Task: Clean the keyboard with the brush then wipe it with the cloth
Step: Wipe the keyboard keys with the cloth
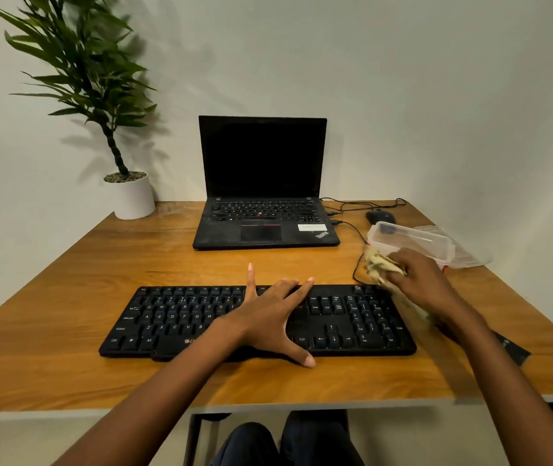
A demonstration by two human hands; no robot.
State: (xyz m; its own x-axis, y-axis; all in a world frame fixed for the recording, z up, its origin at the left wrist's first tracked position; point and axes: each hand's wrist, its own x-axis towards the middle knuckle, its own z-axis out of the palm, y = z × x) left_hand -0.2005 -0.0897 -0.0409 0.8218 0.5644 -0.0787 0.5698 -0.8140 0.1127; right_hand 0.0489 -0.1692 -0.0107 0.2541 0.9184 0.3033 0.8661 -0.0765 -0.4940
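A: Where are the person's hands?
B: The left hand (268,319) lies flat, fingers spread, on the middle of the black keyboard (174,317). The right hand (423,280) grips a crumpled yellowish cloth (380,264) over the keyboard's far right corner.
A: And beyond them?
B: A clear plastic container (409,240) sits just behind the cloth, with a black mouse (380,216) past it. An open ThinkPad laptop (263,156) with a dark screen stands mid-table, and a potted plant (130,196) is at the wooden table's (66,297) far left corner.

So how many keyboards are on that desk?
2. One separate black keyboard lies near the front edge, under the left hand, with the right hand gripping the cloth at its right end. The other is built into the open laptop behind it. None seems hidden.
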